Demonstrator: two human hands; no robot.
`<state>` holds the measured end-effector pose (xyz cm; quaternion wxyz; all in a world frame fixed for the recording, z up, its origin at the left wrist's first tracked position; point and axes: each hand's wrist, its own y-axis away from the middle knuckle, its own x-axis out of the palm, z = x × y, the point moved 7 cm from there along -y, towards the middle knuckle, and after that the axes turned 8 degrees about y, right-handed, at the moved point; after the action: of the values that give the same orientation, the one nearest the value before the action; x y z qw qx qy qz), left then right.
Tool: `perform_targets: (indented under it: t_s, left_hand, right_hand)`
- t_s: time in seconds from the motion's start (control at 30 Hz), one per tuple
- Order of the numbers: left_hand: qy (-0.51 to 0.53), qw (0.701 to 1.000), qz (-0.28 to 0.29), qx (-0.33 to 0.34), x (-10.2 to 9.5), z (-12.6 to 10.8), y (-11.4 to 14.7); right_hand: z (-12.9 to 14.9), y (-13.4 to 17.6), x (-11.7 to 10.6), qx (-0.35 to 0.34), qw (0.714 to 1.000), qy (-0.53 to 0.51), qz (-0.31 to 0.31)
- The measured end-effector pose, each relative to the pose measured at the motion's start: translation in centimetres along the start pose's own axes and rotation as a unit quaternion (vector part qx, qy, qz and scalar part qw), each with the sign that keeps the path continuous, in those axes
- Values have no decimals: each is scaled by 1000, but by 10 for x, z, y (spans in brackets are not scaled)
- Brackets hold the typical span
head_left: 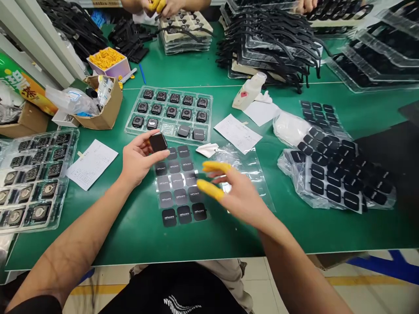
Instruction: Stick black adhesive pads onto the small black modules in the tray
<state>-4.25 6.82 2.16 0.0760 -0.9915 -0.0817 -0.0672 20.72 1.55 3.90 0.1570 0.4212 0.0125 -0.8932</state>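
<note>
Between the thumb and fingers of my left hand point(137, 158) is a square black smartwatch body point(158, 142), its dark screen facing up. My right hand point(237, 192) wears yellow finger cots on thumb and forefinger; these are apart, with nothing visible between them. Below both hands lies a clear sheet of dark square film stickers point(180, 196) printed with white lettering. Just beyond sits a clear plastic tray point(129, 127) of watch bodies, most with sensor backs up, two with plain dark faces up. One pocket in its front row shows no watch.
Another watch tray point(62, 205) stands at left, near a paper slip point(92, 164). Sticker sheets point(334, 174) and plastic bags lie right. Behind are a cardboard box point(109, 107), a box of yellow finger cots point(108, 65), a white bottle point(250, 91) and stacked strap trays point(268, 43). Co-workers' hands point(163, 6) show across the table.
</note>
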Motion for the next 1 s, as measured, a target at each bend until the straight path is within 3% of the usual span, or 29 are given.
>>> perform_targets:
  t_s: [0.1,0.17,0.27,0.4,0.57,0.7,0.83,0.93,1.0]
  left_hand:
    - [-8,997,-71,3,-16,2,-7]
    - [-14,995,-100,4,-21,3,-8]
    - [-42,994,-105,9,-22,4,-7]
    - [-97,992,-71,33,-16,-1,-2]
    - [-102,994,-35,-1,-7,-1,4]
    - [-110,993,-27,-21,-1,0,6]
    - [-118,992,-28,-19,1,-2,7]
    - [-113,993,-16,-20,2,-4,6]
    - [-110,994,-3,-25,3,-4,6]
  right_hand:
    - [28,-35,10,47,982,161,-86]
    - [47,-55,29,42,966,242,-78]
    - [49,-69,44,56,964,260,-22]
    - [23,-67,31,57,967,247,21]
    - [4,-59,6,22,935,346,-67]
    - [9,-58,14,21,945,313,-95]
    - [10,-62,27,56,964,256,-50]
    - [2,-64,24,73,975,205,-38]
    - [0,-64,19,44,978,198,-54]
